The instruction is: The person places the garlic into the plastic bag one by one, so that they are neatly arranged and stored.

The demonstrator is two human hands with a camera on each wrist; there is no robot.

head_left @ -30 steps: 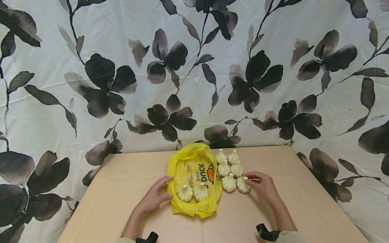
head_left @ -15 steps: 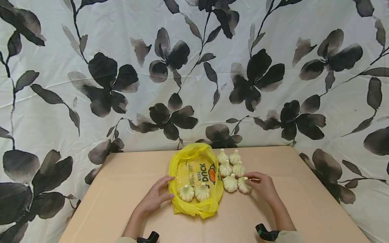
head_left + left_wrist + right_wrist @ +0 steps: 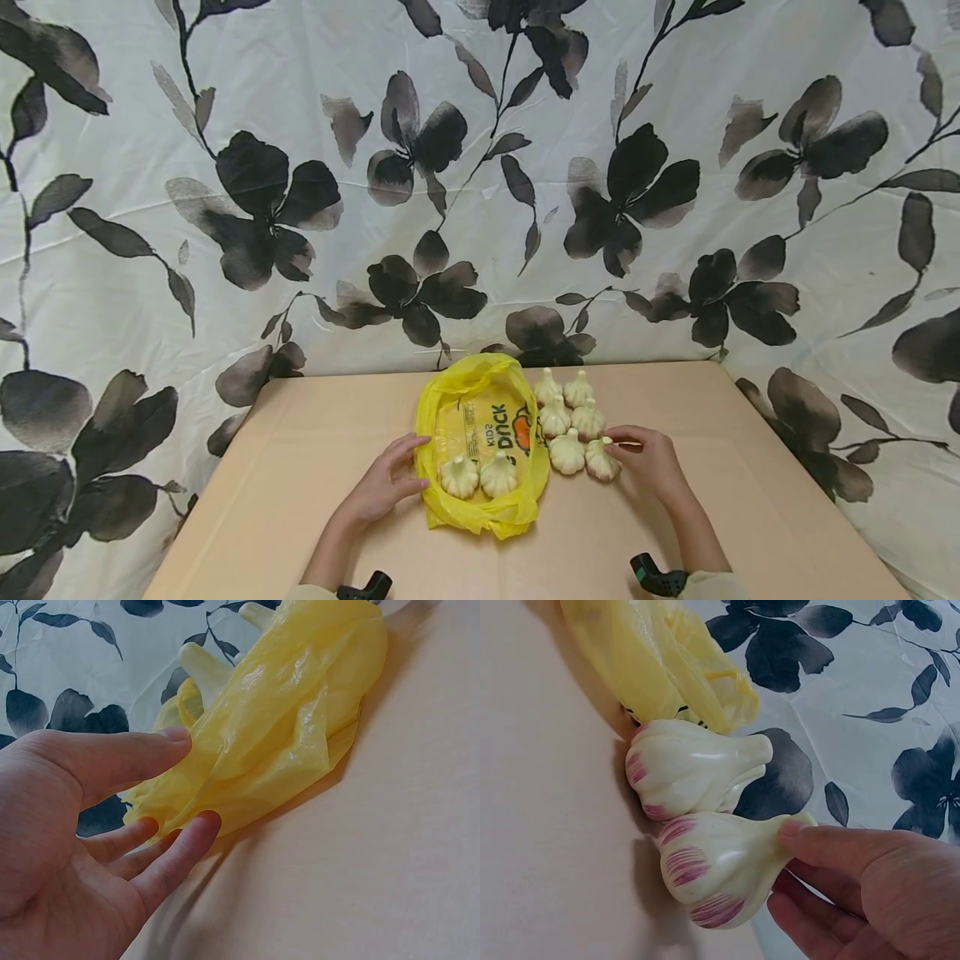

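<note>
My right hand [image 3: 648, 458] pinches the stem of a garlic bulb [image 3: 602, 460] between thumb and fingers; in the right wrist view, this bulb [image 3: 716, 866] has purple streaks near its base. Right beside it sits another garlic bulb [image 3: 690, 769]. My left hand [image 3: 386, 483] is at the left side of a yellow plastic bag [image 3: 431, 408], fingers spread. Its thumb and fingertips touch the plastic bag [image 3: 300, 712] in the left wrist view. The bag's mouth is wide, with two garlic bulbs [image 3: 459, 477] inside near the front.
Several garlic bulbs [image 3: 555, 417] stand in two rows along the bag's right side. All lie on a light brown table [image 3: 315, 433]. A white cloth [image 3: 300, 100] with dark flowers hangs behind the table. Black devices [image 3: 660, 575] sit on both wrists.
</note>
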